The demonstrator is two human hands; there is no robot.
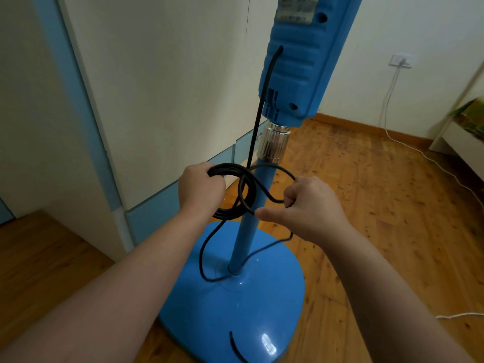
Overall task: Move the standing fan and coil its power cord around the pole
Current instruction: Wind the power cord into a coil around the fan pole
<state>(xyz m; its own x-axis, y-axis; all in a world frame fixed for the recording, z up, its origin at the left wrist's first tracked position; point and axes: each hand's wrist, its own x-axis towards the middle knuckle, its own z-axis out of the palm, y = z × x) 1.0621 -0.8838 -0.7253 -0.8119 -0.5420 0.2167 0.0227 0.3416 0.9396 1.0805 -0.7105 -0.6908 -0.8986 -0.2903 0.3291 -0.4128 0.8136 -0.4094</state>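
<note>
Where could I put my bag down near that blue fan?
The wooden floor right of the base, out to the white cable, is bare, as is the strip between base and cabinet on the left. Crowded: around the pole, where the left hand and right hand hold the black cord, and at the pole's foot, where cord lies.

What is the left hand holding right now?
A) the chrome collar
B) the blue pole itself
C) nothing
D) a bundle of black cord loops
D: the left hand has its fingers curled round several loops of the black cord, just left of the blue pole and below the chrome collar.
</note>
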